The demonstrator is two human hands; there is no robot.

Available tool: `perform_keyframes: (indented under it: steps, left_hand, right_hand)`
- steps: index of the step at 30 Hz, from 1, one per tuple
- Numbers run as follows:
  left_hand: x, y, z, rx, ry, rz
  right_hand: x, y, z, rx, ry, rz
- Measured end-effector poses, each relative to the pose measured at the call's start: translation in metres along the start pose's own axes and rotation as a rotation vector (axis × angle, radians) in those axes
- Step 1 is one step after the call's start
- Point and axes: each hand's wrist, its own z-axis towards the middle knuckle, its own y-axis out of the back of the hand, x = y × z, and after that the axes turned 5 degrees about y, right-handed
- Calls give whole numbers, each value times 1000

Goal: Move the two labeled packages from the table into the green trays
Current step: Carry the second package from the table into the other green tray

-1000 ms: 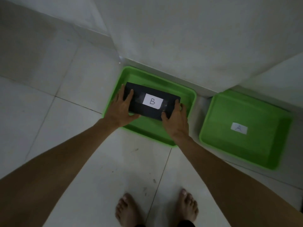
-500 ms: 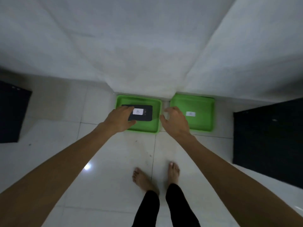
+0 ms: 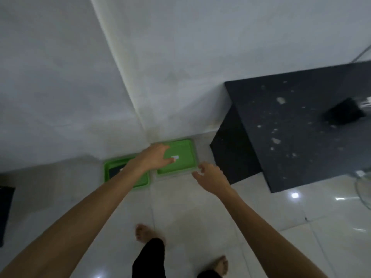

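Both hands empty, fingers spread: left hand [image 3: 155, 157], right hand [image 3: 210, 176]; black package [image 3: 114, 171] in left tray [image 3: 140, 182].

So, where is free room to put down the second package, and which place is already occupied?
The right green tray is bare except its small white label. Open floor tiles lie in front of both trays. The left green tray is crowded: the dark package lies inside, partly hidden by the left forearm.

Dim corner of a white-walled room

Two plain white walls [image 3: 60, 77] meet above a glossy pale tiled floor [image 3: 200, 213]; a speckled black stone table [image 3: 297, 125] stands at right.
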Motion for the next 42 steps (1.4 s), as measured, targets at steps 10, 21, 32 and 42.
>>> perform_keyframes:
  steps: [10, 21, 32, 42]
  left_hand:
    - [-264, -41, -6, -113, -97, -165]
    - [-499, -121, 98, 151, -151, -215]
    - [-669, -149, 240, 195, -41, -316]
    - [-767, -144, 340, 86, 164, -427]
  right_hand:
    - [-205, 177, -126, -185, -87, 38]
    - [-373, 257, -152, -264, -173, 224]
    - [-514, 403, -82, -173, -253, 341]
    - [-593, 552, 32, -163, -120, 84]
